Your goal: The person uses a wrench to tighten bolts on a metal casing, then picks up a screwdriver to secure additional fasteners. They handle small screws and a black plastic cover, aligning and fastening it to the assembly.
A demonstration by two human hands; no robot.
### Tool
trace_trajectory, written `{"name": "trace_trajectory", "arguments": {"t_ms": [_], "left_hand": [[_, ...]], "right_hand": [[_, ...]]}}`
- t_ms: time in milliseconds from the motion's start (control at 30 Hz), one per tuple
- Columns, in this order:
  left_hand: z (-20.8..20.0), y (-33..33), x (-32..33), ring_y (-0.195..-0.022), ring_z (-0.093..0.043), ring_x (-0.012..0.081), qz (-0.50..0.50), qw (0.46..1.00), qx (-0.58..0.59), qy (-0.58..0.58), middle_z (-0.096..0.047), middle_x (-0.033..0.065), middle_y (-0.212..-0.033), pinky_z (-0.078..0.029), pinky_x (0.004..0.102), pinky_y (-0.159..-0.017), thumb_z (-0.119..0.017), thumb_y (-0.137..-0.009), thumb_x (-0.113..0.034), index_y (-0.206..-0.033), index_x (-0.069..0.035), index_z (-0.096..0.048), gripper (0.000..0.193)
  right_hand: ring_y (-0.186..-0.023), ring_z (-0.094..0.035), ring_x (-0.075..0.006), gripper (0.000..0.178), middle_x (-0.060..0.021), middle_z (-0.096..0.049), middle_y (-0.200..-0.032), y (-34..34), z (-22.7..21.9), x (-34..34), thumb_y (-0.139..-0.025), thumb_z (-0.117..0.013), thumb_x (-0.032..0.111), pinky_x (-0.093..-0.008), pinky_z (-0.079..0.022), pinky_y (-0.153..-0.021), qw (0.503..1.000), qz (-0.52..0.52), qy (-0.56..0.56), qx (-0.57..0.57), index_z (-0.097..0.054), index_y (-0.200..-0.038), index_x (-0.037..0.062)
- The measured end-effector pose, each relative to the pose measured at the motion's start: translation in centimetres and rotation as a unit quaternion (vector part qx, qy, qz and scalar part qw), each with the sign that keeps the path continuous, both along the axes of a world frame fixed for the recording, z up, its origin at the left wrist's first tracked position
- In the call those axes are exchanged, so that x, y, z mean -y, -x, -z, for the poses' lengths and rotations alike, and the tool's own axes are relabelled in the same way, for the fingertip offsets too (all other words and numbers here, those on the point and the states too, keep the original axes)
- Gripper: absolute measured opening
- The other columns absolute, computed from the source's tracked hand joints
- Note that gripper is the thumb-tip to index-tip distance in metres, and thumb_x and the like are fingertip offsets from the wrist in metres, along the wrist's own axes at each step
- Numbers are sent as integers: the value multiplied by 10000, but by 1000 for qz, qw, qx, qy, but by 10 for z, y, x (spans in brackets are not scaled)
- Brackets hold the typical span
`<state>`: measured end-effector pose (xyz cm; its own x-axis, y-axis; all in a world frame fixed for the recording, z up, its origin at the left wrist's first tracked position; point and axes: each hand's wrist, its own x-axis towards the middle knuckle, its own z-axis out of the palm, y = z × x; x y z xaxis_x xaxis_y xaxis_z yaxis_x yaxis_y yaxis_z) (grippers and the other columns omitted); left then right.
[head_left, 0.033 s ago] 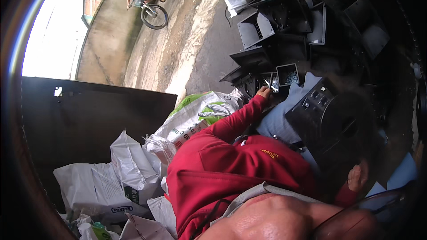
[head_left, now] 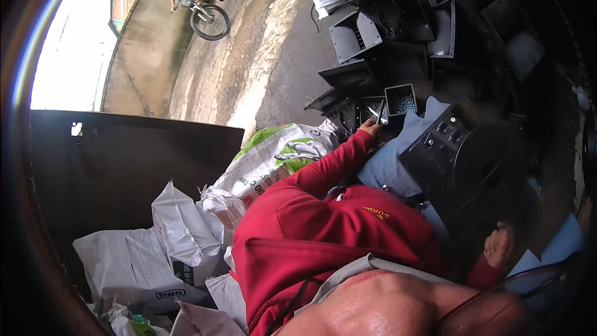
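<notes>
My left hand (head_left: 371,127) reaches out over the small parts trays, its fingers closed on a slim silver metal tool (head_left: 380,111) whose exact kind I cannot make out. Just past it are an open tray of small screws (head_left: 402,101) and a second tray (head_left: 375,107) with bright metal pieces. On my lap, over blue-grey cloth, lies a black box-like part (head_left: 429,155) with several screw heads or knobs and a large round black section. Low on the right, my right hand (head_left: 497,246) is curled beside this part; its fingertips sink into shadow, hiding whatever they hold.
Black metal housings (head_left: 357,36) are heaped ahead and to the right. White sacks (head_left: 127,261) and a green-white sack (head_left: 273,155) lie on my left beside a dark panel (head_left: 137,174). Outside, a person rides a bicycle (head_left: 210,22) along the path.
The cyclist and the surroundings sit slightly further left in the picture. Both hands stay nearly in place, the left one still holding the silver tool.
</notes>
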<state>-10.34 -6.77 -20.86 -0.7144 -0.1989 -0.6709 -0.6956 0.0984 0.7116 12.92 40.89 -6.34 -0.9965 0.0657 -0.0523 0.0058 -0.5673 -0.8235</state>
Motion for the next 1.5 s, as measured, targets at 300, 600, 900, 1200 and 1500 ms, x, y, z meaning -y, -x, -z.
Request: {"name": "trace_trajectory", "arguments": {"t_ms": [300,600,900,1200,1500], "left_hand": [[77,-14,36,-464,-512,175,-53,996,-35,-64,-573,46,-651,-399,372,-400,-701,-826,-236,-864,-89,-611,176],[202,76,42,-1026,-657,330,294,937,63,176,-689,190,-1097,-499,381,-900,-679,-828,-357,-1242,-92,-632,494],[-133,21,-27,-820,-664,173,94,911,-394,-74,-706,127,-932,-521,268,-736,-688,-883,-113,-1232,-40,-644,359],[-173,-46,-20,-856,-679,259,413,758,-495,103,-643,113,-1025,-560,341,-734,-789,-747,-81,-1134,-80,-703,396],[-163,-19,-16,-812,-682,327,431,762,-443,196,-682,127,-944,-557,372,-710,-704,-782,-84,-1019,-72,-701,237]], "right_hand": [[-631,-501,-116,462,-26,-533,-804,66,-70,158,-970,-486,232,-226,-404,-462,920,-261,202,212,-467,-1332,-55],[-1333,-459,-305,610,-190,-507,-1394,151,-73,260,-1014,-368,420,-419,-419,-1039,886,-266,291,245,-395,-1421,-34],[-1336,-449,-321,684,-204,-488,-1404,162,-44,275,-1009,-376,484,-467,-384,-1090,892,-117,343,272,-372,-1417,-65],[-1189,-553,-254,621,-141,-585,-1269,168,-20,301,-1007,-384,464,-401,-425,-1038,892,-128,283,329,-450,-1370,-36],[-1102,-581,-239,420,-95,-613,-1152,196,-8,340,-984,-468,380,-371,-445,-986,874,-26,224,431,-573,-1219,48]]}}
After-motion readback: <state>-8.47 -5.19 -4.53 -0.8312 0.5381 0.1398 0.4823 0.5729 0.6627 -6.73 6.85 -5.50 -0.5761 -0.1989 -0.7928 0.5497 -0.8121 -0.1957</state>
